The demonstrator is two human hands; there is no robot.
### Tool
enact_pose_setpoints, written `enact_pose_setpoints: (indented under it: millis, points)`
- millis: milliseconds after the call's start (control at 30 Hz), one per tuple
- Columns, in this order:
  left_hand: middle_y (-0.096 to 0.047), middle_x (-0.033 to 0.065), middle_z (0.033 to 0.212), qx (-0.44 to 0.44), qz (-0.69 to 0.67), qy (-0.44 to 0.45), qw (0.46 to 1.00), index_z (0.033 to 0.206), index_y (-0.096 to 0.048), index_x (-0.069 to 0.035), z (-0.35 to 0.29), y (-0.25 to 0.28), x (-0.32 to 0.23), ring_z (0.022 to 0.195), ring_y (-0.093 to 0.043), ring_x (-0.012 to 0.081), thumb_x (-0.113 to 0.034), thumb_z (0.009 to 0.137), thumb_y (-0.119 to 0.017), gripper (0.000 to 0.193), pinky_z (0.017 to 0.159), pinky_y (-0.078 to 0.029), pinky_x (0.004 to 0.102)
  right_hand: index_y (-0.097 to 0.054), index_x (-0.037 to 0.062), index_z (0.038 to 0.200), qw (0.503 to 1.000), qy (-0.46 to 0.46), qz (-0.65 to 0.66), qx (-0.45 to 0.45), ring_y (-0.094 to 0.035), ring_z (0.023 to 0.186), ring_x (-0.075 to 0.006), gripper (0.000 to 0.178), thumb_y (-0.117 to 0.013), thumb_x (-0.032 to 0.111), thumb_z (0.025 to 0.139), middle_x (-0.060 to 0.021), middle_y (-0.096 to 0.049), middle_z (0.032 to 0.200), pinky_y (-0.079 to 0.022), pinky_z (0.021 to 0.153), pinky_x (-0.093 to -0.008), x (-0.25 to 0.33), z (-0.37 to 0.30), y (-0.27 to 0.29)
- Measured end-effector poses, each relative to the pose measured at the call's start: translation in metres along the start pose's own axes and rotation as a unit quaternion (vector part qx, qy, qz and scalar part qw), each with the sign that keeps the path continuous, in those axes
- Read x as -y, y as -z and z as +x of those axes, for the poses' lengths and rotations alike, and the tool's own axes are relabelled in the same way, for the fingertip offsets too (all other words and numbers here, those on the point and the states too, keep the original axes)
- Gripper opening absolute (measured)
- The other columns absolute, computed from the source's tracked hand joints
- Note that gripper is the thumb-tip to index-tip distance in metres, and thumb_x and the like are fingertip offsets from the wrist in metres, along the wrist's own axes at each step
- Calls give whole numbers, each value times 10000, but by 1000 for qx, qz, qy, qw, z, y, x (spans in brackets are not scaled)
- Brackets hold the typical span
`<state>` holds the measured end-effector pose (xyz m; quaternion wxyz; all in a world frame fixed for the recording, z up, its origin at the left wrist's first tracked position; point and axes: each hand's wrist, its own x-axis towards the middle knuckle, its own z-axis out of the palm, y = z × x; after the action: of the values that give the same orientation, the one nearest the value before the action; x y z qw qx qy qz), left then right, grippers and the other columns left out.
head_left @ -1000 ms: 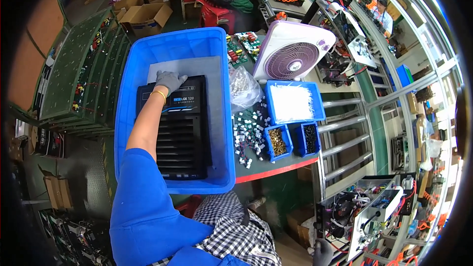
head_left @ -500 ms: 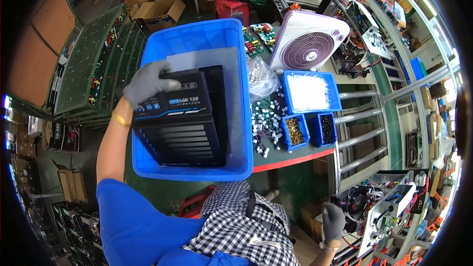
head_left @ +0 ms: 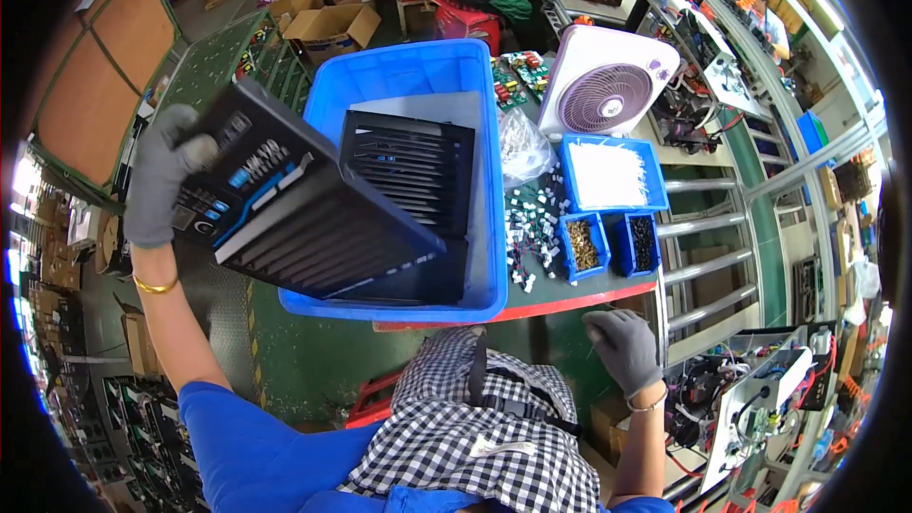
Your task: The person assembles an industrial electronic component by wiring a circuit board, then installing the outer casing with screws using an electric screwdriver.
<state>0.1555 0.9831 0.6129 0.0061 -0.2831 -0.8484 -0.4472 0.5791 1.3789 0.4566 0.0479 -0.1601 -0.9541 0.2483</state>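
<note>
Your right grey-gloved hand (head_left: 625, 350) hovers empty, its grip loosely curled; your left grey-gloved hand (head_left: 157, 180) clasps a black, slatted, bent casing panel (head_left: 318, 228), lettered in blurred white and blue, tilted over the left edge of a blue rectangular plastic bin (head_left: 493, 209). One is up; a second black slatted panel (head_left: 408, 169) lies inside.

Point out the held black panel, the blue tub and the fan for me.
Held black panel (head_left: 318, 223): head view, on its slatted face.
Blue tub (head_left: 492, 190): head view, on its right wall.
Fan (head_left: 605, 98): head view, on its grille.
</note>
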Motion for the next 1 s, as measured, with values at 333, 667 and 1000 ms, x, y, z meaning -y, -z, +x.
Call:
enact_pose_setpoints:
  millis: [333,667,1000]
  points:
    - [-631,-12,944,7,-95,-72,993,1102,-633,-30,9,34,-94,840,-590,65,-411,781,-807,527,776,-468,213,-702,107,971,997,74,16,-16,-664,837,-313,148,-659,177,848,-97,-698,880,-525,711,-404,15,15,-5]
    - [-661,69,1145,122,-25,-288,950,1262,-571,-24,48,7,-221,968,-673,141,-462,820,-773,654,823,-581,278,-548,10,1318,924,1,380,-50,-640,1053,-188,470,-692,221,923,-137,-664,1127,-511,914,-347,15,21,7]
    - [-663,1,946,156,-327,-262,895,1109,-648,-28,41,-175,-298,826,-631,87,-343,859,-740,413,713,-519,213,-442,-59,1354,831,-53,452,-320,-576,1092,-163,501,-423,349,1066,-110,-575,1234,-475,924,-283,-30,-48,-7]
